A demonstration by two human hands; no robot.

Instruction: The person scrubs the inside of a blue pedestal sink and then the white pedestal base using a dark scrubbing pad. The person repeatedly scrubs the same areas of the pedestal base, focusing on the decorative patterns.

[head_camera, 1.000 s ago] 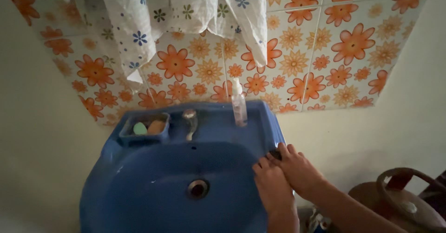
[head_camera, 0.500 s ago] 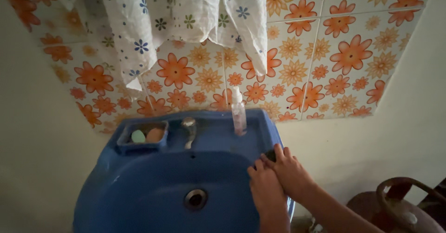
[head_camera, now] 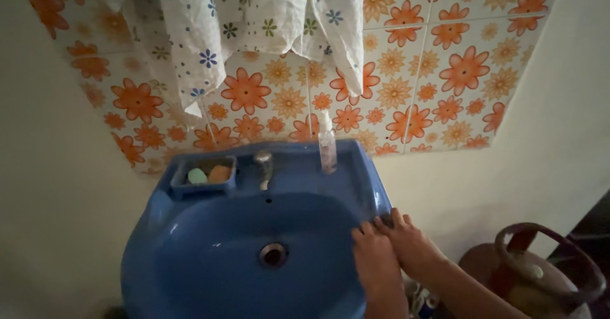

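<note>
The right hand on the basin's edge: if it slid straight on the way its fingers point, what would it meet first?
Probably the clear bottle on the blue basin's back ledge; the right hand points up-left along the rim. Depth is unclear, so it might pass beside it.

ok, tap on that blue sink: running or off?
Off, as far as visible: no stream falls from the tap, and the blue sink basin around the drain holds no pooled water.

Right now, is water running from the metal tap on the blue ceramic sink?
No, the metal tap shows no stream beneath it, and the blue ceramic sink shows only its bare drain.
</note>
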